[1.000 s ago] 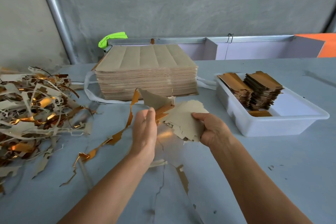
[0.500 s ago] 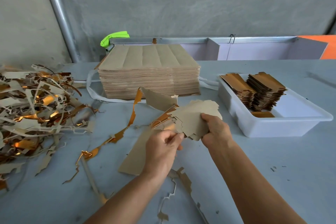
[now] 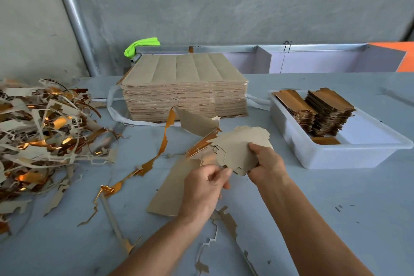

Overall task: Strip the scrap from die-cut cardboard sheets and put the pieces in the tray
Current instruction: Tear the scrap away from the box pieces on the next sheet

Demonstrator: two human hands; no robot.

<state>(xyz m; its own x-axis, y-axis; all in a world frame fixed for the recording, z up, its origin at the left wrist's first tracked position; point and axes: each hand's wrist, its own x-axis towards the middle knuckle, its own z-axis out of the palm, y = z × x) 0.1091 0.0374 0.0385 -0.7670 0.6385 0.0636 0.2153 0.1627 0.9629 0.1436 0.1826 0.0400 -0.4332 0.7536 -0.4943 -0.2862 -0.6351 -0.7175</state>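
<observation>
Gripping the light, bendy, tear-prone cardboard pieces (image 3: 243,150) by one edge in the curled right hand (image 3: 267,164), left hand (image 3: 205,188) pinching attached scrap (image 3: 201,148), near the table's (image 3: 336,197) middle.

My left hand (image 3: 202,188) covers part of the sheet (image 3: 168,192), the scrap pile (image 3: 44,136) left of it runs off frame, and the strip ends are blurry.

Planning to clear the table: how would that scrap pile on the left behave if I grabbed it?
The scrap pile is thin, curling strips, so probably light and floppy. The strips look tangled, so a handful may drag neighbours along. Loose ends would likely shed onto the table.
</observation>
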